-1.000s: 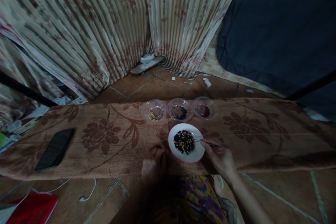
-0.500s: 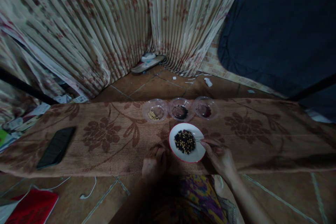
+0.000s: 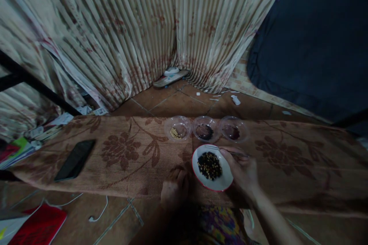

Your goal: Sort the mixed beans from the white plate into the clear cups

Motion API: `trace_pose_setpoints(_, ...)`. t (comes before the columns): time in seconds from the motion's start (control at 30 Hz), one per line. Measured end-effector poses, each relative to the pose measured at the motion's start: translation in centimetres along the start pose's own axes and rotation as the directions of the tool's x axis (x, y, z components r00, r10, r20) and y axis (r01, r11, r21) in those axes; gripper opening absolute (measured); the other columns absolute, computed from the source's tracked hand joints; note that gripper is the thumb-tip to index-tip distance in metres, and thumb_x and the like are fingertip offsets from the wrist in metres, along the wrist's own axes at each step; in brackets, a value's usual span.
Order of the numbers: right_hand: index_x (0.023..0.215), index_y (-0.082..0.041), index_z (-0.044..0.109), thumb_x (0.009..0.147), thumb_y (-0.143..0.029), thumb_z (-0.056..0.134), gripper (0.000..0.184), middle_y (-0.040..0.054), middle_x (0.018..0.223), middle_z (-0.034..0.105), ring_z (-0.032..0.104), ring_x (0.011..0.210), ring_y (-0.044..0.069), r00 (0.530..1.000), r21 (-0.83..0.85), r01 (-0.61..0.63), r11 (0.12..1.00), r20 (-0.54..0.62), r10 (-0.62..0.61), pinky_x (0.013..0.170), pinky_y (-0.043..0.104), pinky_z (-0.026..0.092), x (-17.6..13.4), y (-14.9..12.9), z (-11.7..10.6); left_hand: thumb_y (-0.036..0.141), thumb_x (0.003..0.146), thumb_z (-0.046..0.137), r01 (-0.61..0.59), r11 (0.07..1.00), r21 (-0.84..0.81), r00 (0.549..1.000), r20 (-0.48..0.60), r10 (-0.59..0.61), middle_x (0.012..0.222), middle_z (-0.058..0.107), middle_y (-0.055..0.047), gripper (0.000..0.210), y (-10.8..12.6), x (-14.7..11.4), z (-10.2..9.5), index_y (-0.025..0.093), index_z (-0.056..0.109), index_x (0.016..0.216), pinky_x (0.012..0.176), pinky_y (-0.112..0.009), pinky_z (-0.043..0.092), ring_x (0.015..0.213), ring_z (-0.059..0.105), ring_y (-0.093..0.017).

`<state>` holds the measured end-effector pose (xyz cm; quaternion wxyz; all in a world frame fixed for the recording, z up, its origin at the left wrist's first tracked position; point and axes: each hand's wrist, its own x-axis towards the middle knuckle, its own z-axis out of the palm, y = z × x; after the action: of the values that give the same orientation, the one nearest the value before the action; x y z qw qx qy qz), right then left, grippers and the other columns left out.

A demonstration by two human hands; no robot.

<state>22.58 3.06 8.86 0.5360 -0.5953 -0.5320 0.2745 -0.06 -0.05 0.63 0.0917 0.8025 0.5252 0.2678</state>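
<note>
A white plate with a red rim (image 3: 228, 178) holds a mixed heap of black, dark red and pale yellow beans (image 3: 209, 165). My right hand (image 3: 243, 168) is at the plate's right side, closed round thin metal tweezers (image 3: 212, 147). Their tips are over the far rim, off the heap; whether a bean is between them is too small to tell. Left of the plate, my left hand (image 3: 174, 187) rests on the cloth with fingers curled in, holding nothing visible. Behind the plate stand three clear bowls: yellow beans (image 3: 175, 133), black beans (image 3: 207, 134) and dark red beans (image 3: 235, 134).
A brown flowered cloth (image 3: 138, 183) covers the narrow table. A black phone (image 3: 75, 160) lies at its left. Papers and books (image 3: 48, 130) are beyond the left end. On the tiled floor behind are a skateboard (image 3: 171, 78) and white scraps (image 3: 235, 100), before striped curtains (image 3: 138, 26).
My right hand has lifted the tweezers off the bean heap to the plate's far rim. My left hand stays curled on the cloth. The whole view has shifted slightly.
</note>
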Motion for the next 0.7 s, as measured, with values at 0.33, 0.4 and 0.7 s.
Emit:
trace_pose_setpoints(0.33, 0.087, -0.020, 0.074, 0.087, -0.039, 0.059, 0.025, 0.0065, 0.091, 0.075, 0.069, 0.088, 0.021, 0.970, 0.016, 0.200, 0.980, 0.138, -0.200, 0.078, 0.031, 0.053, 5.1, -3.7, 6.9, 0.015, 0.089, 0.046, -0.029, 0.999, 0.033, 0.999, -0.026, 0.029, 0.079, 0.061, -0.003, 0.014, -0.5, -0.2, 0.5, 0.022, 0.058, 0.087, 0.067, -0.026, 0.050, 0.076, 0.060, -0.016)
trace_pose_setpoints(0.4, 0.088, -0.020, 0.074, 0.086, -0.040, 0.061, 0.023, 0.0067, 0.093, 0.075, 0.069, 0.089, 0.022, 0.982, -0.006, 0.166, 0.986, 0.095, -0.164, 0.080, 0.033, 0.053, 4.0, -2.9, 5.8, 0.015, 0.089, 0.046, -0.038, 0.999, 0.024, 0.999, -0.027, 0.038, 0.079, 0.061, -0.003, 0.014, -0.4, -0.2, 0.5, 0.022, 0.058, 0.087, 0.066, -0.027, 0.049, 0.075, 0.060, -0.016)
trace_pose_setpoints(0.7, 0.084, -0.019, 0.075, 0.079, -0.044, 0.068, 0.026, 0.0077, 0.089, 0.075, 0.069, 0.082, 0.023, 0.985, -0.098, -0.089, 0.991, -0.157, 0.073, 0.072, 0.035, 0.055, -1.6, 1.6, -2.1, 0.021, 0.093, 0.045, -0.035, 0.999, -0.013, 0.999, -0.003, 0.035, 0.080, 0.061, -0.003, 0.015, -0.4, 0.0, 0.4, 0.021, 0.058, 0.084, 0.070, -0.027, 0.048, 0.079, 0.058, -0.017)
